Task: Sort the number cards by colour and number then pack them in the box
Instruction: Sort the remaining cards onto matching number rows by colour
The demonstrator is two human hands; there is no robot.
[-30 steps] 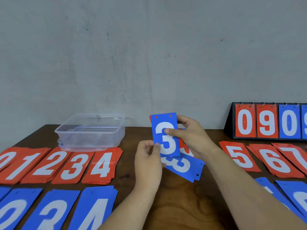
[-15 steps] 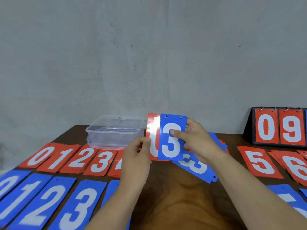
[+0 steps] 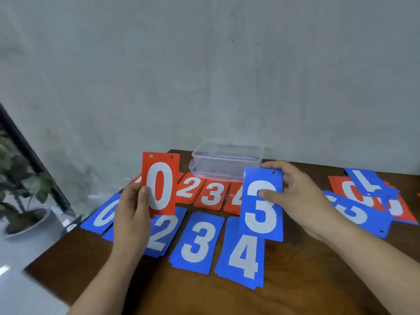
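gripping a red 0 card (image 3: 160,183) upright with the left hand (image 3: 130,214), pressing the thumb on its left edge and curling the fingers behind it. gripping a blue 3 card (image 3: 261,205) upright with the right hand (image 3: 300,196), pressing the thumb on the middle of the white numeral and wrapping the fingers round the right edge. holding both cards off the table (image 3: 204,296), apart from each other, above the sorted rows. showing, beyond the table's left edge, a blurred potted plant (image 3: 20,185). showing on the dark wood a far row of red piles (image 3: 211,194) reading 2, 3, 4 and a near row of blue piles (image 3: 197,242) reading 0, 2, 3, 4. showing a clear plastic box (image 3: 227,159) behind the red row, near the grey wall (image 3: 204,76). showing at the right a loose heap of red and blue cards (image 3: 363,201) lying overlapped.
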